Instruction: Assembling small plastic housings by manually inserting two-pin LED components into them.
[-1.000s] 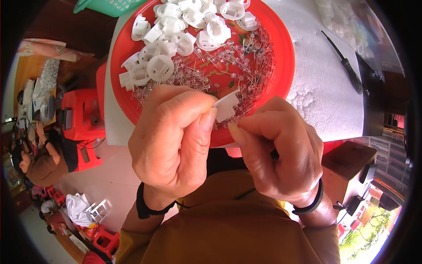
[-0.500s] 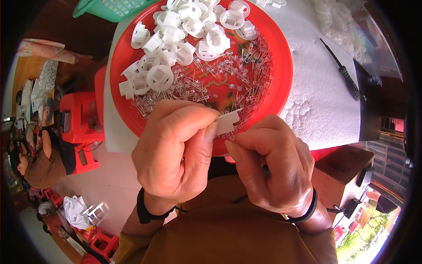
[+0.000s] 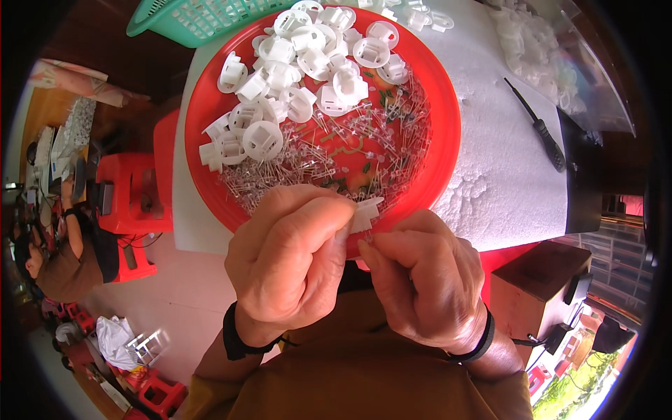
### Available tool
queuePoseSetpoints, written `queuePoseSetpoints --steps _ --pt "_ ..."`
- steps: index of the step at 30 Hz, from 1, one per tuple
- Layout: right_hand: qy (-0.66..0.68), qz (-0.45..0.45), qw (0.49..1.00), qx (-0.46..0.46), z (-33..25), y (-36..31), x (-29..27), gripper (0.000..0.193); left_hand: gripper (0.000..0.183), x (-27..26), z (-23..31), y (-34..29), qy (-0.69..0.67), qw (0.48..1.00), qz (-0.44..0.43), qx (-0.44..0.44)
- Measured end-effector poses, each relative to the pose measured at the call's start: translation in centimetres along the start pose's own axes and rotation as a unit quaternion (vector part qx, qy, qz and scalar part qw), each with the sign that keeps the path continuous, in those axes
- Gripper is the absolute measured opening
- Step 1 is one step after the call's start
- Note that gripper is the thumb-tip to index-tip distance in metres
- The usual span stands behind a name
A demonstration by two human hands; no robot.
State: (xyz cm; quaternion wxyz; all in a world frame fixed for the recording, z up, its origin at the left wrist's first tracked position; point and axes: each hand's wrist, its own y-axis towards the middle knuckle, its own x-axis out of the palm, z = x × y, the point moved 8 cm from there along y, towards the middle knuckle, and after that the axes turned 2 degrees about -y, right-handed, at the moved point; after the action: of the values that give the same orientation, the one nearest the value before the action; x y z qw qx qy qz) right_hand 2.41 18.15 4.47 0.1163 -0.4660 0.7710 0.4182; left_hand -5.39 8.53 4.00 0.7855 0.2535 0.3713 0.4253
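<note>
My left hand [image 3: 290, 255] is closed, pinching a small white plastic holder [image 3: 364, 215] between thumb and forefinger above the near rim of a red round tray [image 3: 448, 133]. Just right of it, my right hand [image 3: 427, 280] is closed too. A tiny clear LED [image 3: 368, 238] shows at its fingertips, close under the holder; whether the two touch I cannot tell. Many loose clear LEDs with thin wire legs [image 3: 294, 157] cover the tray's near and right parts. White round-based plastic holders [image 3: 280, 73] are heaped at its far left side.
The tray rests on a white foam sheet [image 3: 500, 189]. A black screwdriver [image 3: 537, 126] lies on the right, beside clear plastic bags [image 3: 535, 52]. A green basket [image 3: 203, 24] stands at the far left. Red stools [image 3: 133, 189] and a seated person [image 3: 70, 255] are further left.
The tray and table have shifted slightly down in view as the head moved. My hands still hold the holder and the LED, a little closer together.
</note>
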Motion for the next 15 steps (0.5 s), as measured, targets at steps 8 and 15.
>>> queuePoseSetpoints --steps 8,15 --pt "-0.011 0.009 1.000 -0.019 -0.15 0.23 0.19 0.022 0.024 -0.07 -0.32 0.02 -0.015 0.999 -0.018 -0.022" --pt "-0.010 -0.005 1.000 -0.002 -0.12 0.41 0.42 0.019 0.022 -0.23 -0.68 0.08 -0.046 0.998 -0.019 -0.043"
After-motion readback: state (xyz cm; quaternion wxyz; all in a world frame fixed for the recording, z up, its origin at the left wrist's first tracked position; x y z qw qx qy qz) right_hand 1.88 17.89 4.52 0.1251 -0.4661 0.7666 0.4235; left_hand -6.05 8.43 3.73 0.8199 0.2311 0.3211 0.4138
